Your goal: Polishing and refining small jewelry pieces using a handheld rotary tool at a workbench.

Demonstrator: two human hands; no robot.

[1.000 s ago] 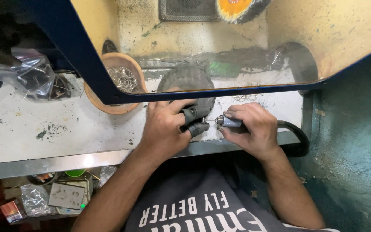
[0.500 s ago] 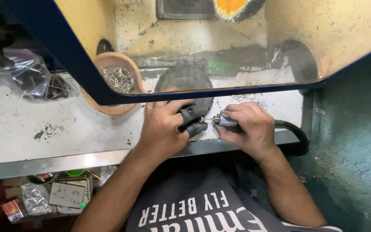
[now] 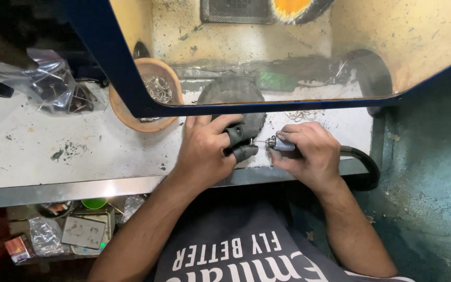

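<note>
- Near the centre of the frame, the left hand is curled closed, its thumb and forefinger capped in dark rubber finger guards; they pinch something too small to make out.
- Just to the right, the right hand is wrapped around a slim rotary tool handpiece, fingers closed on it like a pen.
- The handpiece lies almost level, its long axis running right to left — the thin bit points at the guarded fingertips and all but touches them.
- A black hose loops away from the right hand toward the right edge of the bench.
- Behind the hands sits a round dark pad, partly seen through a blue-framed clear shield.
- Upper left of centre, a shallow tan bowl holds a heap of small metal rings.
- Far upper left, a crumpled clear plastic bag holds thin dark pieces, resting on the stained white bench.
- Lower left, under the bench edge — a shelf with a small tin and scraps.
</note>
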